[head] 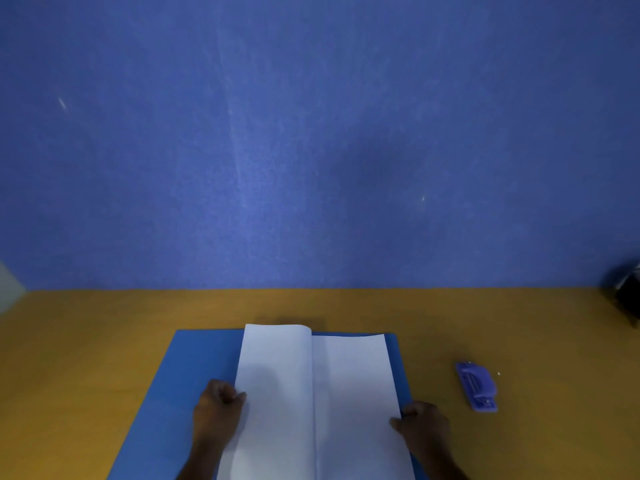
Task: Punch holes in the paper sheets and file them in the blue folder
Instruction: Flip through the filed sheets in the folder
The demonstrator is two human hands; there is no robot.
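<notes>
On the blue folder (180, 382) lie the paper sheets (349, 393), seemingly filed. Both hands, left hand (216, 407) and right hand (420, 426), pinch the sheets' edges; the hole punch (477, 386) sits right of the folder.

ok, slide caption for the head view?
Both hands hold paper sheets over open blue folder; hole punch aside.

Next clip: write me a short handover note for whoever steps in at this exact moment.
Left hand: pinching the left edge of the paper sheets, a lifted flap turned over along the centre fold.
Right hand: fingers on the sheets' right edge, pressing it down.
Blue folder: lies open on the table, sheets on top.
Hole punch: on the table to the right, untouched.
Done: sheets laid in the folder; punched holes cannot be made out.
Left: check holes and fastening, close folder.
</notes>
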